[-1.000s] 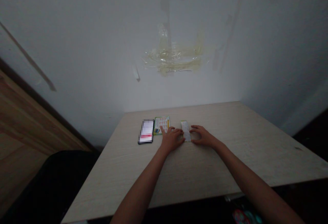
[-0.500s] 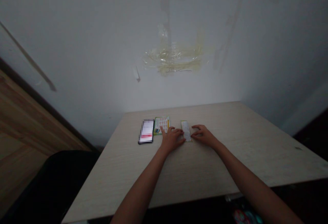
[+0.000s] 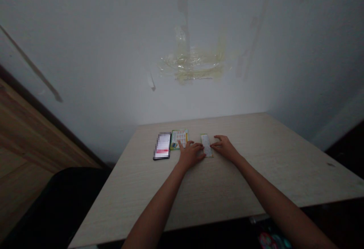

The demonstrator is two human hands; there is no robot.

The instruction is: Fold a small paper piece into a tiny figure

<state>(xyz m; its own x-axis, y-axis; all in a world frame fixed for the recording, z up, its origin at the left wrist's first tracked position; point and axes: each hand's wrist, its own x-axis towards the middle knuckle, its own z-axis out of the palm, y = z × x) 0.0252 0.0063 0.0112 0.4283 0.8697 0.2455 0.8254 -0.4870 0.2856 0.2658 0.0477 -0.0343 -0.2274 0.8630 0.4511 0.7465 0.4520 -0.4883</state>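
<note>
A narrow printed paper strip (image 3: 207, 144), whitish with greenish edges, lies flat on the table between my hands. My left hand (image 3: 191, 153) rests palm down with fingers spread, its fingertips on the strip's left edge. From the other side, my right hand (image 3: 224, 146) reaches the strip's right edge with a fingertip, its fingers bent and apart. Just beyond my left hand is a colourful printed card or booklet (image 3: 182, 134), partly covered by that hand's fingers.
A phone (image 3: 162, 146) with a lit, blurred screen lies left of the card. The pale wooden table (image 3: 241, 188) meets a wall (image 3: 113, 70) with old tape on it. A dark chair-like shape (image 3: 71, 188) stands at the left, and colourful items (image 3: 273, 240) show below the front edge.
My right hand has shifted slightly up and left along the strip's right edge. My left hand, the card and the phone look unmoved.
</note>
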